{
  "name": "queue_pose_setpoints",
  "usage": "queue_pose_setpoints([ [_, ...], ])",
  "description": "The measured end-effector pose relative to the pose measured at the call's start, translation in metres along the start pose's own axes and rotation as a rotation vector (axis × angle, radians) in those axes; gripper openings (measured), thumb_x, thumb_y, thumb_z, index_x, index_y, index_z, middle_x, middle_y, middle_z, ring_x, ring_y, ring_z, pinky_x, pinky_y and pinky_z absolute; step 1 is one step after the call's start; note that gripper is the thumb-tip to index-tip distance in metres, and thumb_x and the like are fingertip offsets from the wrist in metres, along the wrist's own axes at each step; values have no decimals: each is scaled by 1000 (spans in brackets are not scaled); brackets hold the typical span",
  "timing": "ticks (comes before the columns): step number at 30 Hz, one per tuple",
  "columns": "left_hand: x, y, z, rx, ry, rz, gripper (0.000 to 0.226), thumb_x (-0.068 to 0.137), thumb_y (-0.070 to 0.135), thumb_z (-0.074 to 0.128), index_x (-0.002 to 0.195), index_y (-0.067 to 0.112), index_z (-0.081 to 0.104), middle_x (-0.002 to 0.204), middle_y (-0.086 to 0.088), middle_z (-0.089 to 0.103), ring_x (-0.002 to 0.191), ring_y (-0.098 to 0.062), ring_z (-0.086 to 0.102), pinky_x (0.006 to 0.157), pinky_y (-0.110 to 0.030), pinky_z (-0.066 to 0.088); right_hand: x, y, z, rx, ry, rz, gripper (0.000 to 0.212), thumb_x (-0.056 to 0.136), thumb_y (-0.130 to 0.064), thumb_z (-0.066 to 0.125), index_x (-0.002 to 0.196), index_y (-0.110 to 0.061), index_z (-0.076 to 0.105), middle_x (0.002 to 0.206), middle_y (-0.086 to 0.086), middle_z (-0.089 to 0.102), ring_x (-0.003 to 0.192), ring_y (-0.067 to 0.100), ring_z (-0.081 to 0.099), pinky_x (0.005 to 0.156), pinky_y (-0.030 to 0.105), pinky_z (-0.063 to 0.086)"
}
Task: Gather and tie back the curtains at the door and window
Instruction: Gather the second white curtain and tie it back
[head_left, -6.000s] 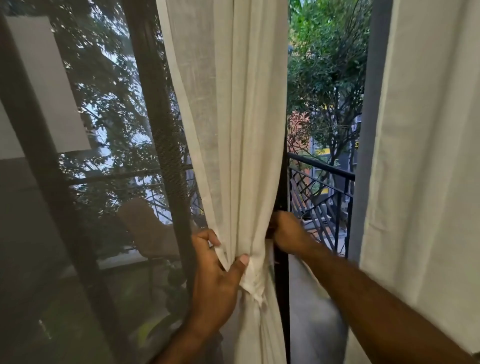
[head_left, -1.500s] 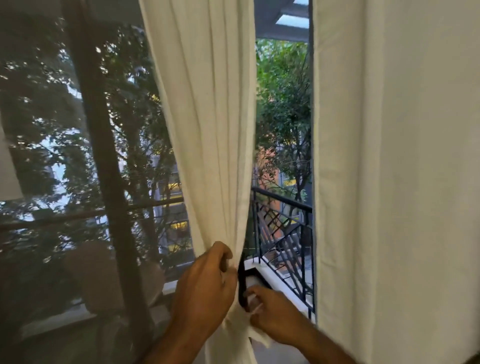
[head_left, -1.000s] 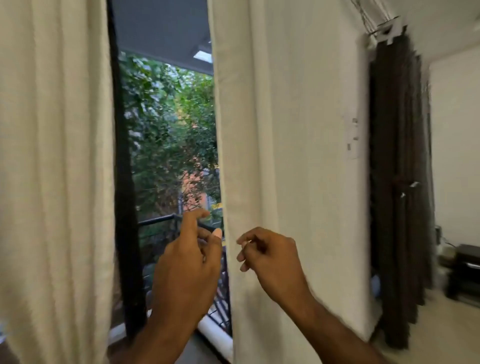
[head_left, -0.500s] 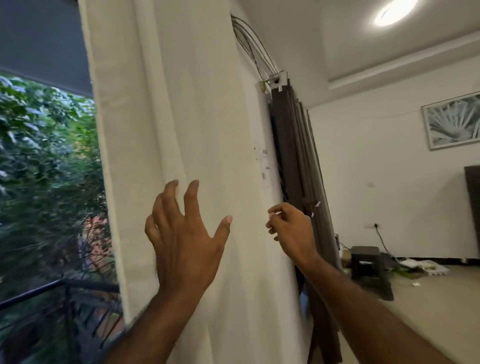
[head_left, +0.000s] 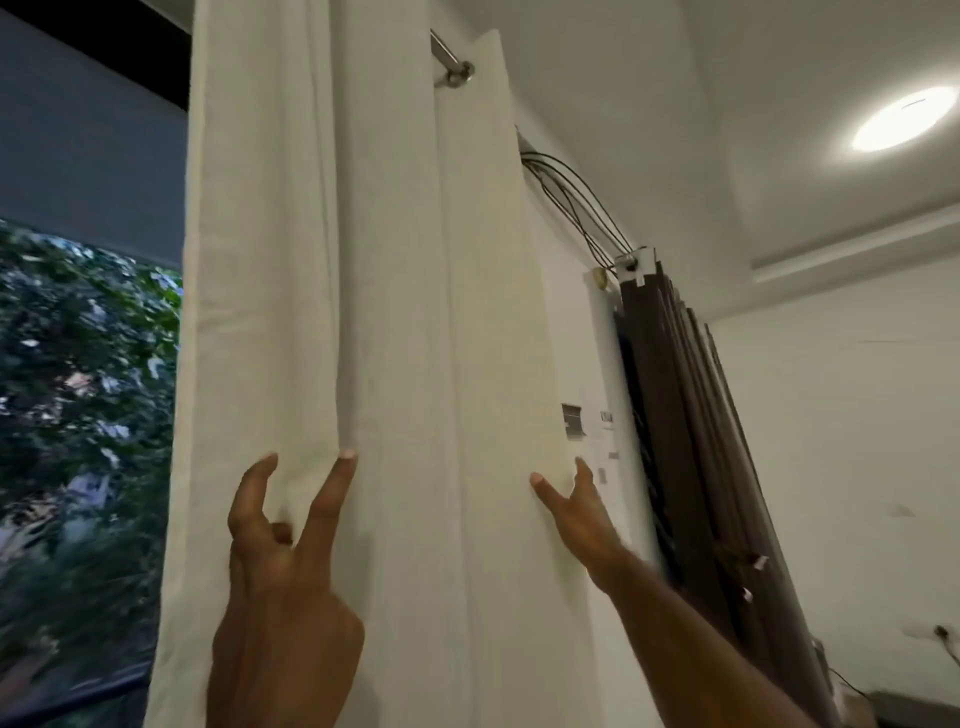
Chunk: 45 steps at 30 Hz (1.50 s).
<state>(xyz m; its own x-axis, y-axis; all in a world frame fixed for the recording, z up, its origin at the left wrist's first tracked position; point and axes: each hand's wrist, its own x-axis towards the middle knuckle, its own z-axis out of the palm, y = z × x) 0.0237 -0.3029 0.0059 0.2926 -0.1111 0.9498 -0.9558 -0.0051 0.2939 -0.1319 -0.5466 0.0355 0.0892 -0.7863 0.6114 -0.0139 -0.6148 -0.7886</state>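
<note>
A white curtain (head_left: 395, 291) hangs loose in long folds from a metal rod (head_left: 451, 66) at the top. My left hand (head_left: 283, 582) is raised in front of its left part, fingers spread, with a fold of cloth lying between the index and middle fingers. My right hand (head_left: 576, 512) reaches around the curtain's right edge, thumb in front and the other fingers partly hidden behind the cloth. Neither hand is closed on the fabric.
The open door at the left shows green trees (head_left: 88, 395) and a dark railing (head_left: 72, 701). A bunched dark brown curtain (head_left: 691, 467) hangs to the right. Cables (head_left: 566, 197) run along the white wall. A ceiling light (head_left: 904, 118) glows at the upper right.
The view has swung right from the left curtain, which both hands let go. Both hands have risen to the right white curtain, and the left fingers now touch its fold.
</note>
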Motion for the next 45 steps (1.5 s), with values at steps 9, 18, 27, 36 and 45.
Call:
queue_pose_setpoints([
  [9, 24, 7, 17, 244, -153, -167, 83, 60, 58, 81, 132, 26, 54, 154, -14, 24, 126, -37, 44, 91, -48, 47, 30, -2, 30, 183, 55, -162, 30, 87, -29, 75, 115, -27, 63, 107, -11, 72, 96, 7, 69, 83, 29, 57],
  [18, 32, -12, -29, 183, -149, -56, 59, 91, 17, 25, 144, 42, 20, 143, 0, 30, 122, -9, 47, 85, -7, 32, -23, -72, 83, 39, -50, -317, 29, 102, -12, 53, 129, -7, 59, 124, 6, 69, 120, 23, 62, 104, 33, 45],
  [27, 40, -49, -134, -37, -207, -183, 64, 93, 13, 50, 145, 41, 26, 151, -2, 29, 130, -26, 45, 92, -28, 41, -175, -228, 166, 235, -346, -501, 35, 102, -20, 48, 136, -23, 59, 130, -5, 67, 118, 11, 62, 104, 28, 50],
  [36, 29, -33, -170, -32, -228, -58, 61, 82, 0, 44, 93, 60, 40, 109, 19, 25, 83, -8, 45, 70, -23, 42, -201, -223, 118, 508, -387, -262, 36, 92, -55, 60, 124, -39, 62, 118, -22, 71, 109, -6, 65, 94, 24, 52],
  [45, 15, -14, -153, -42, -229, -13, 56, 86, 5, 43, 109, 55, 32, 104, 16, 25, 79, -16, 58, 70, -42, 53, -200, -217, 98, 85, -256, -365, 37, 76, -78, 55, 101, -51, 62, 93, -32, 70, 88, -10, 65, 70, 8, 45],
])
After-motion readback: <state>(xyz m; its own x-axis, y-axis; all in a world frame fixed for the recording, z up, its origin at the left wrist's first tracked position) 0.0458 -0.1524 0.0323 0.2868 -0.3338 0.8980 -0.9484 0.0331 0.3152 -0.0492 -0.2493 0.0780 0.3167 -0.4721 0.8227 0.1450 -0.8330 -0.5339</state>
